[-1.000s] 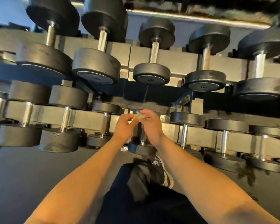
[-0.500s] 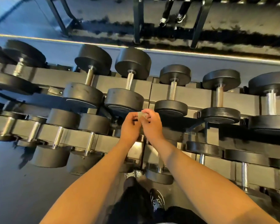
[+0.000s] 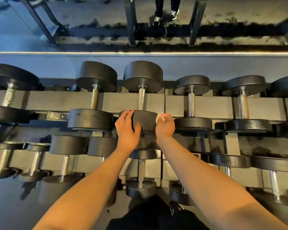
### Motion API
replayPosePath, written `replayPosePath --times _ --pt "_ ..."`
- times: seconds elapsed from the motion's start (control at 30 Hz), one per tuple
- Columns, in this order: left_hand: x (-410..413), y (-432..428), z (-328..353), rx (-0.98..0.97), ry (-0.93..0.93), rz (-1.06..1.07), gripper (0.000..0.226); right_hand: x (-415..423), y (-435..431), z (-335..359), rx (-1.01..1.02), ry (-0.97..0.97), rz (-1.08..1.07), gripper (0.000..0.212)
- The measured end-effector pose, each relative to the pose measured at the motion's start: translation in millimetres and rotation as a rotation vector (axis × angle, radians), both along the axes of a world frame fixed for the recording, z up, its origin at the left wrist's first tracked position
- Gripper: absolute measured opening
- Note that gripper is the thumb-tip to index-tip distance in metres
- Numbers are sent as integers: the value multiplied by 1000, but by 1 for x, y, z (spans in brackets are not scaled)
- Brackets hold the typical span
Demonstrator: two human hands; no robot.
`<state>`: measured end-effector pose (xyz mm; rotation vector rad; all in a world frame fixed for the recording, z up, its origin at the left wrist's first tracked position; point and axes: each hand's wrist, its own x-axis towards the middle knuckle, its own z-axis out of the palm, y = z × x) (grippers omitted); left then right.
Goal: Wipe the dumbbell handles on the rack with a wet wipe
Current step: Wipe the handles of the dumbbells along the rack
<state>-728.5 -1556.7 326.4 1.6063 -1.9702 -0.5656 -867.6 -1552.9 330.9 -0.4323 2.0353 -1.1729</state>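
Note:
A two-tier rack (image 3: 123,101) holds black dumbbells with metal handles. My left hand (image 3: 127,126) rests with spread fingers on the near head of the middle upper dumbbell (image 3: 145,118). Its silver handle (image 3: 141,99) stands bare beyond my fingers. My right hand (image 3: 165,124) is curled around a small white wet wipe (image 3: 160,118) at the right edge of that same head. Neither hand touches a handle.
More dumbbells sit left (image 3: 94,98) and right (image 3: 191,105) on the upper tier, and smaller ones (image 3: 140,171) on the lower tier by my legs. A mirror behind the rack reflects black frame posts (image 3: 130,22) and a person's shoes (image 3: 165,16).
My hands were together pinching the wipe in front of the rack. They have parted: the left now lies on the dumbbell head, the right keeps the wipe. The view has tilted upward.

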Motion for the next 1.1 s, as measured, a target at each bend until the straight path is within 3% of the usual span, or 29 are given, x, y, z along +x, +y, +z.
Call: replayPosePath --times 0.07,0.2,0.27,0.33,0.43,0.57,0.7,0.77,0.87,1.0,1.1 --pt "7 -4 -4 43 60 -15 53 13 3 6 -138 76 32 14" --pt "17 -2 -2 162 266 36 53 49 5 18 -319 182 293 18" --pt "17 -2 7 220 390 63 43 65 4 19 -329 252 418 17" --pt "17 -2 16 164 379 -10 26 66 4 21 -295 262 467 19" --pt "10 -4 16 59 140 -189 45 43 8 28 -319 99 441 24" --pt "-21 -8 10 -76 -367 -373 58 19 14 20 -269 -48 155 27" --pt "-26 -18 1 -150 -391 -328 53 18 4 16 -221 1 123 34" --pt "-13 -22 -1 -173 -249 -277 41 23 -2 17 -203 14 191 36" --pt "14 -25 1 -2 201 -108 34 34 -5 12 -182 33 260 37" --pt "38 -34 -8 334 338 258 44 34 -2 7 -201 -16 246 36" --pt "46 -35 -14 468 452 320 47 30 2 10 -213 -64 233 37"
